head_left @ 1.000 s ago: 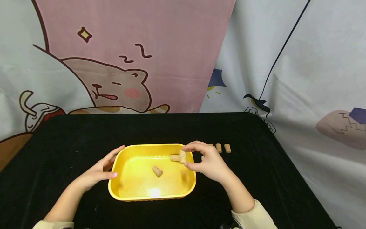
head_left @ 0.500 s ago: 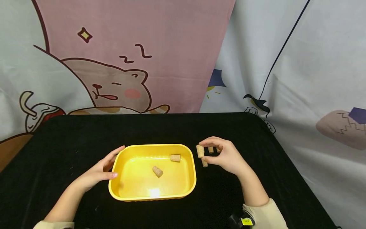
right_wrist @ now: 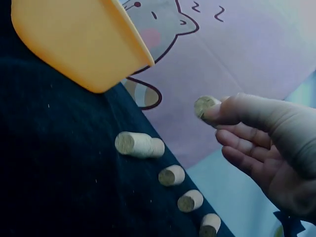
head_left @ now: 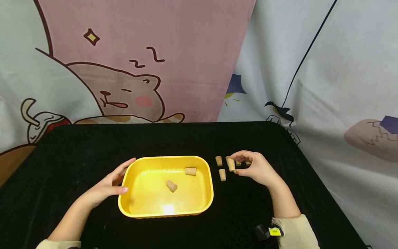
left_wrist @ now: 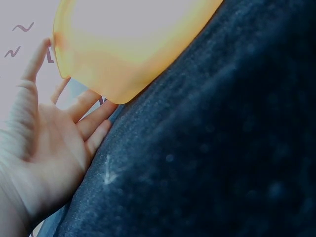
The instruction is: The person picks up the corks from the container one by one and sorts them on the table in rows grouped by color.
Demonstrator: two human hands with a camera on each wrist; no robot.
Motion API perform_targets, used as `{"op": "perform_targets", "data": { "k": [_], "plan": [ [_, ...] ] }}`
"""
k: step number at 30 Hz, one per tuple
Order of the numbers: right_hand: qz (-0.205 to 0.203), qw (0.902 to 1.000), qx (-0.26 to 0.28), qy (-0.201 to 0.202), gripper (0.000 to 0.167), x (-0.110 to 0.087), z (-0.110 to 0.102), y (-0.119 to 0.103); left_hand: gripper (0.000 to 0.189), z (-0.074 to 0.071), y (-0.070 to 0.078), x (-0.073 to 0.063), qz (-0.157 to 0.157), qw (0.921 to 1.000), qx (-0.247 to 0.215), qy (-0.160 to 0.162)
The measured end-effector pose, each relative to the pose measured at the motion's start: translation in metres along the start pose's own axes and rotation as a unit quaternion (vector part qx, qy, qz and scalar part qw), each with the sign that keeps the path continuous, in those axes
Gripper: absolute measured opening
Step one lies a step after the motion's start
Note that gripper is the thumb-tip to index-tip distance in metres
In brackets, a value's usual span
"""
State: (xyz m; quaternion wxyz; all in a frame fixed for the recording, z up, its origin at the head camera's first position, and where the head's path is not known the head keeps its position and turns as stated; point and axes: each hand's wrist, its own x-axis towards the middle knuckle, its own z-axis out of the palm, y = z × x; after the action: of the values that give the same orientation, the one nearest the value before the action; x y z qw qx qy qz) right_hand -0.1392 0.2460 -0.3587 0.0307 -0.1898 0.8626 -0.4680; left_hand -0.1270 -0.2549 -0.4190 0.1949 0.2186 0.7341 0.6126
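A yellow plastic tray [head_left: 146, 207] stands on the black cloth, with one cork [head_left: 171, 186] near its middle and another cork [head_left: 190, 171] towards its back right. My left hand [head_left: 107, 188] rests against the tray's left end, thumb at the rim; in the left wrist view its fingers stretch along the outer wall. To the right of the tray, my right hand [head_left: 256, 167] pinches a cork [head_left: 230, 164] between thumb and fingertips. The right wrist view shows the pinched cork [right_wrist: 205, 106] raised, with the other fingers loosely bent.
Several corks stand right of the tray: a front cork [head_left: 222, 175], one cork [head_left: 218, 161] behind it, and others partly hidden by my right hand. The black tablecloth [head_left: 174, 138] reaches back to a printed curtain [head_left: 192, 69].
My right hand has moved right with the pinched cork, from over the tray's right end to above the row of corks. The left hand and the tray have stayed put.
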Motion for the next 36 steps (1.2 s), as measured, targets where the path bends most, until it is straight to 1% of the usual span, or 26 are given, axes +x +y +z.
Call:
{"op": "perform_targets", "data": {
  "k": [7, 17, 24, 36],
  "plan": [
    [0.018, 0.9991, -0.033, -0.018, 0.039, -0.001, -0.003, 0.012, 0.076, 0.001, 0.000, 0.000, 0.002, 1.0000, 0.004, 0.002],
    [0.039, 0.9960, -0.068, -0.042, 0.038, -0.003, 0.000, 0.027, 0.076, 0.002, 0.002, -0.001, 0.003, 1.0000, 0.000, 0.000],
    [0.061, 0.9942, -0.072, -0.052, 0.037, -0.002, 0.004, 0.036, 0.076, 0.002, 0.002, 0.000, 0.006, 1.0000, -0.006, -0.005],
    [0.062, 0.9938, -0.080, -0.046, 0.036, -0.002, 0.007, 0.041, 0.076, 0.001, 0.002, -0.001, 0.005, 1.0000, -0.002, -0.003]
  ]
}}
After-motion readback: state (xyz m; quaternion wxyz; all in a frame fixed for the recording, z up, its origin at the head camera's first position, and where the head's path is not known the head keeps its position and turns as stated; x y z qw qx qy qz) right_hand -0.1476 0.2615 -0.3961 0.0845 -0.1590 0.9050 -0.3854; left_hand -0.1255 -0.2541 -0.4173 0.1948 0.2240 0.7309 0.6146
